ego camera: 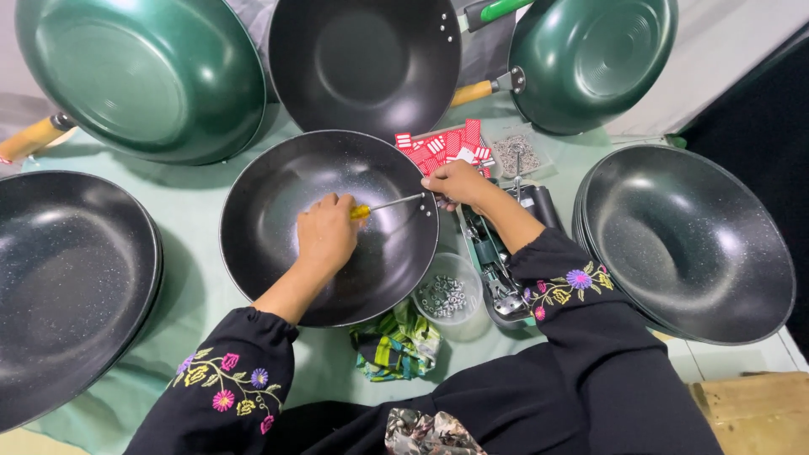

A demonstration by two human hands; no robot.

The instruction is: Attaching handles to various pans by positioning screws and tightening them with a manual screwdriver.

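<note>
Head view, frame centre: left hand [327, 232] closed round yellow-handled screwdriver [389, 205] inside black wok [329, 226], right hand [456, 182] pinching its rim, perhaps steadying a screw; stiff, weighty, slick pan, best gripped at rim.

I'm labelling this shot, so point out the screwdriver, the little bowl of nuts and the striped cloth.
screwdriver [396, 202], head view, on its metal shaft
bowl of nuts [447, 295], head view, on the nuts inside
striped cloth [396, 347], head view, on its middle folds
</note>
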